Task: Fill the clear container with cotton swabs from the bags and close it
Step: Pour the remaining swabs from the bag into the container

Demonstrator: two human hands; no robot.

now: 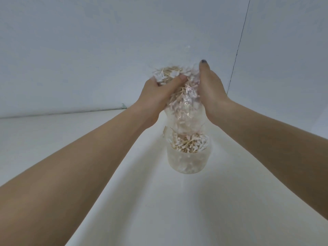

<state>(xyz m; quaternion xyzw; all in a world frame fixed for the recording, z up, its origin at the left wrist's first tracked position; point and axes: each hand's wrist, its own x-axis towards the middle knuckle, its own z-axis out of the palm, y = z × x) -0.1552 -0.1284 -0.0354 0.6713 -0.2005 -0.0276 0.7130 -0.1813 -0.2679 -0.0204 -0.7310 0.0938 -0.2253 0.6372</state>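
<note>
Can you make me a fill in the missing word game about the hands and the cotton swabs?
1. Both hands hold a clear plastic ____ of cotton swabs.
2. The left hand and the right hand hold it right ____ the clear container.
3. The clear container stands on a ____ table.
4. The clear container has no ____ on it yet.

Missing words: bag; above; white; lid

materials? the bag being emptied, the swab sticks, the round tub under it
Crinkly clear bag: thin plastic film, glossy; it creases and glints. Cotton swabs: tan sticks, probably wood or bamboo, white fluffy tips. Round translucent container: likely rigid plastic, frosted wall; glass can't be excluded.
</note>
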